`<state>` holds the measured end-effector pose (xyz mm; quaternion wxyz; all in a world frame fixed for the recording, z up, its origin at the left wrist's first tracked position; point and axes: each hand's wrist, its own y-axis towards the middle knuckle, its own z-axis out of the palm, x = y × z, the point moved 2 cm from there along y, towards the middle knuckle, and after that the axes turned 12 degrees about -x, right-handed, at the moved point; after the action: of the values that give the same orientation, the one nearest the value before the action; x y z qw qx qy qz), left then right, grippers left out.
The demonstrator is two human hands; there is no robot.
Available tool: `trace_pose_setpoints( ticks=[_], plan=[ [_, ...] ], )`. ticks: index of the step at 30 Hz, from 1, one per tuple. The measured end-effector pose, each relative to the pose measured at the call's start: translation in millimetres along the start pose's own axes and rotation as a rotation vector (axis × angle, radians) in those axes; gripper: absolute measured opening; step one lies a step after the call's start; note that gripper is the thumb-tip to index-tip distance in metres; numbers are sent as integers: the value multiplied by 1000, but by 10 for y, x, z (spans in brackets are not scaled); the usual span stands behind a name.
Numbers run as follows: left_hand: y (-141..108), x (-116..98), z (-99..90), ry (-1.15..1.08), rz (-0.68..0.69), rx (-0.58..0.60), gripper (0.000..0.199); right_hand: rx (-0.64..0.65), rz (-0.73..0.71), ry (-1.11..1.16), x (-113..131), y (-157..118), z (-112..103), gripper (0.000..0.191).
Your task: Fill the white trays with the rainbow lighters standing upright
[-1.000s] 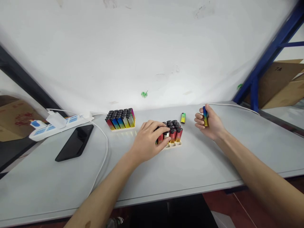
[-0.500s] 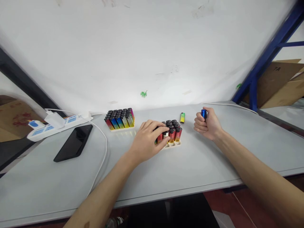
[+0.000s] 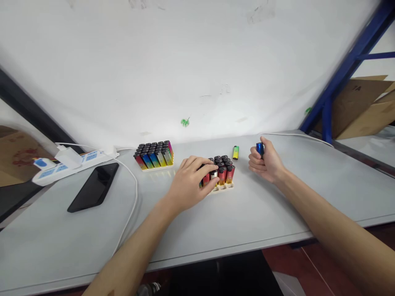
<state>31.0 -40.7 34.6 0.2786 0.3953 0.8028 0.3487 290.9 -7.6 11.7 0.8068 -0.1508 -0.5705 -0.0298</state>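
Note:
My right hand (image 3: 264, 160) is wrapped round a blue lighter (image 3: 259, 149) above the table, with its thumb raised beside the lighter's top. My left hand (image 3: 193, 179) reaches over a pale tray (image 3: 231, 186) of upright lighters. Its thumb and forefinger close about a silver-and-yellow lighter (image 3: 213, 175) in the front of the group, and the hand covers the tray's left part. Next to that stand red-and-yellow lighters (image 3: 230, 174) with black tops. Bare slots show along the tray's front edge. A green-and-yellow lighter (image 3: 235, 153) lies alone behind the tray, between my hands.
To the left, a second tray holds several colourful lighters (image 3: 154, 158). A black phone (image 3: 93, 187) lies near a white power strip (image 3: 66, 167) with plugs in it. A white cable (image 3: 135, 203) runs across the table. Cardboard boxes (image 3: 354, 107) stand beyond the blue frame (image 3: 327, 119).
My right thumb has lifted away from the top of the blue lighter. The left hand stays on the tray. The whole view has shifted slightly.

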Motion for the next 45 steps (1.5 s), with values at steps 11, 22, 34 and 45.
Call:
trace_pose_setpoints(
  ticks=[11,22,34,45],
  plan=[
    [-1,0,6,-6,-11,6,22,15,-19,-85,-18,-24,30,43],
    [-77,197,-20,-78,-208,26,59,56,-287,-200,33,-98,43,38],
    [-103,420,-27,-434,-568,429,65,265,-594,-619,332,-798,656,26],
    [-153,447,-135,-404,-431,517,83,161,-1060,-1215,-89,-993,1070,17]
  ],
)
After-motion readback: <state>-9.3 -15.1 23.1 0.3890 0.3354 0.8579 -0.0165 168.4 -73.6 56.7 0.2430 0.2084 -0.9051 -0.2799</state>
